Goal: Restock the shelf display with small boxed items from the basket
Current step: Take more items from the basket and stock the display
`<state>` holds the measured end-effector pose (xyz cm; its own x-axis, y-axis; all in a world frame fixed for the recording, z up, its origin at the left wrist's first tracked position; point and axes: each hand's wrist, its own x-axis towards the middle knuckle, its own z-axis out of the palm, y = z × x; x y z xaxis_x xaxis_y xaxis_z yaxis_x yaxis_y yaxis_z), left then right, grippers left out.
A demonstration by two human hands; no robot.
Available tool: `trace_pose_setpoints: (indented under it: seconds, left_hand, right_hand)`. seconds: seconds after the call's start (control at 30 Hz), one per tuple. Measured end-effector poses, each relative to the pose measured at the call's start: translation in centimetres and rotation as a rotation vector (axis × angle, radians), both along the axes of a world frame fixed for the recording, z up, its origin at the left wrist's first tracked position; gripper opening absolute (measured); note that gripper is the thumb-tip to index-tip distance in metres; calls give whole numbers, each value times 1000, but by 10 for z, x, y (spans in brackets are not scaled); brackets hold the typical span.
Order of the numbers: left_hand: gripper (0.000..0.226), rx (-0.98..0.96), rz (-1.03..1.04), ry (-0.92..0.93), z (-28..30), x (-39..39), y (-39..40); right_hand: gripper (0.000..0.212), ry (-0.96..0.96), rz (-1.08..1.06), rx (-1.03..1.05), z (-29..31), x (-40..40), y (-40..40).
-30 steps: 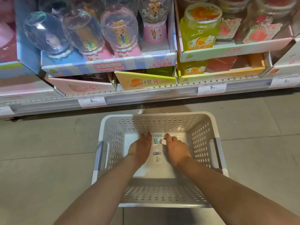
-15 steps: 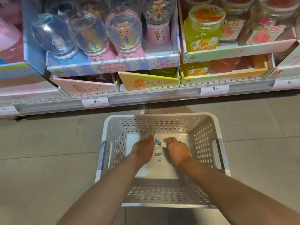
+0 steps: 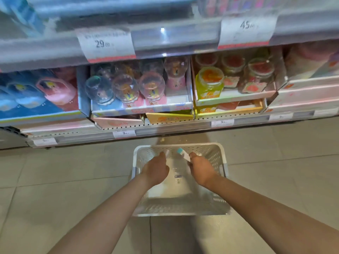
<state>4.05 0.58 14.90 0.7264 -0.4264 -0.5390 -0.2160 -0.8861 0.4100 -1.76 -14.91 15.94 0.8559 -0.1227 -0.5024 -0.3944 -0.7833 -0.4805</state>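
Both hands were over the white perforated basket [image 3: 219, 158], which sat on the tiled floor [image 3: 55, 180] just in front of the bottom shelf.

Right hand [image 3: 202, 168]: fingers curled round a small white box with a teal end [image 3: 184, 154]. The box stuck out past the fingertips, up and to the left, teal end farthest from the hand, tilted. It was above the basket's far wall in the view, clear of the basket floor.

Left hand [image 3: 156, 170]: fingers curled, with a thin pale item [image 3: 167, 153] showing just beyond the fingertips. Blurred; it looked pinched, but I could not tell what it was or how firmly it was held. The two held things were near each other but apart, a gap between them.

Basket floor: a white label with a barcode [image 3: 178, 179] lay flat between the two wrists. Any other contents were hidden by the hands or too blurred to make out.

Shelving behind: lower shelf edge [image 3: 165, 132] carried small price tags. On it, a tray of clear dome toys [image 3: 124, 88], to its right a yellow jar [image 3: 209, 83] and red-lidded jars [image 3: 260, 70], to its left blue and pink packs [image 3: 36, 94]. Upper shelf edge carried larger tags, one reading 29 [image 3: 106, 44], another 45 [image 3: 246, 26]. The whole frame was motion-blurred.
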Motion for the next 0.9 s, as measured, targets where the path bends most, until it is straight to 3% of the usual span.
trace_pose_setpoints:
  seconds: [0.13, 0.3, 0.4, 0.6, 0.87, 0.9]
  left_hand:
    - [31, -23, -13, 1, 80, -6, 0]
    - [39, -28, -21, -64, 191, -11, -1]
    - [42, -27, -14, -9, 256, -15, 3]
    - [4, -66, -34, 9, 406, -30, 14]
    - [18, -200, -62, -16, 589, -44, 26]
    - [16, -212, -38, -13, 607, -45, 27]
  right_hand:
    - [25, -26, -15, 10, 77, -5, -1]
    - [26, -62, -1, 18, 177, -14, 1]
    - [22, -83, -9, 22, 242, -22, 1]
    - [22, -122, -17, 43, 376, -39, 4]
    - [9, -286, -15, 243, 552, -55, 16]
    - [15, -298, -22, 268, 572, -57, 18]
